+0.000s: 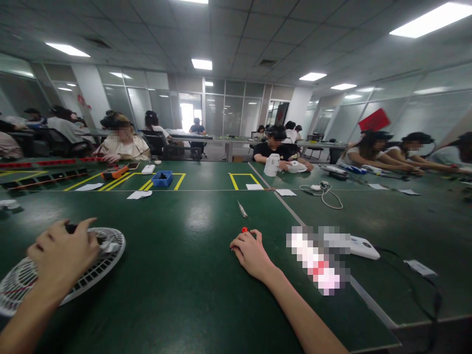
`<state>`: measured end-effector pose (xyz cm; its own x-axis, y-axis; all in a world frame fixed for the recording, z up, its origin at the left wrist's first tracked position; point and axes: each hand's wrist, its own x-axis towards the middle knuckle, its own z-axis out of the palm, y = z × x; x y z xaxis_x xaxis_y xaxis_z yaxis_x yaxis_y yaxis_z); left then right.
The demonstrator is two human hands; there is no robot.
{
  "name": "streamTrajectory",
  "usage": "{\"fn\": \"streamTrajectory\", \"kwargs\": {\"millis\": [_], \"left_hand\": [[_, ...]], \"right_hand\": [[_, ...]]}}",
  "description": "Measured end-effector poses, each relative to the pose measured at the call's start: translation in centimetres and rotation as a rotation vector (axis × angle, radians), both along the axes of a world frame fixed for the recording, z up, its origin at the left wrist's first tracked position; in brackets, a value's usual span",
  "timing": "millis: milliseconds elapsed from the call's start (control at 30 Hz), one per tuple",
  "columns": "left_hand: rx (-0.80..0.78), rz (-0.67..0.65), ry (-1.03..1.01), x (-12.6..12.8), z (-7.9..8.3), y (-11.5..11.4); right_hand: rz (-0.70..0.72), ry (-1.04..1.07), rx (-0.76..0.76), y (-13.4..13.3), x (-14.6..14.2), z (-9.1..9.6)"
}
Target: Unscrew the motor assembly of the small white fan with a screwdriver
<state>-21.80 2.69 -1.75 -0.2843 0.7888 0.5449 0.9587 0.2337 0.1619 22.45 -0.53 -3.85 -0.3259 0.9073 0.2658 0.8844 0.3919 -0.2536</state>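
At the left, my left hand [64,255] is curled over a dark part at the upper side of a white round fan grille [110,241], gripping the fan. The grille lies tilted at the table's left, partly hidden by my wrist and forearm. My right hand [252,253] rests on the green table with bent fingers closed around a small red-ended screwdriver [245,229]. Its red end shows above my fingers and a thin tip beside them; the middle is hidden. Just beyond lies another screwdriver [242,210] with a clear handle, untouched.
On the green tabletop [165,285] are a blue bin [162,178], paper slips [139,194], a coiled white cable [330,196] and a white device [363,247] with a dark cord. A blurred patch lies right of my right hand. People sit across the table, one handling white parts.
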Motion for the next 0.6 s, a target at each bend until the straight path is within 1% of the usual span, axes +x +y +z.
{"fn": "streamTrajectory", "kwargs": {"millis": [67,233,400,467,600], "left_hand": [[0.070,-0.055,0.033,2.4,0.4,-0.1],[0.019,-0.227,0.045,8.3,0.8,0.7],[0.074,-0.327,0.038,15.0,1.2,1.2],[0.083,-0.398,0.031,17.5,1.2,1.1],[0.125,-0.569,-0.012,21.1,0.8,1.0]], "right_hand": [[0.008,-0.004,0.012,-0.1,0.0,0.1],[0.026,0.012,0.025,-0.3,-0.1,0.2],[0.046,0.011,0.019,-0.4,0.0,0.2],[0.049,0.010,0.018,-0.3,0.0,0.2],[0.013,0.032,0.034,-0.2,0.2,0.4]]}}
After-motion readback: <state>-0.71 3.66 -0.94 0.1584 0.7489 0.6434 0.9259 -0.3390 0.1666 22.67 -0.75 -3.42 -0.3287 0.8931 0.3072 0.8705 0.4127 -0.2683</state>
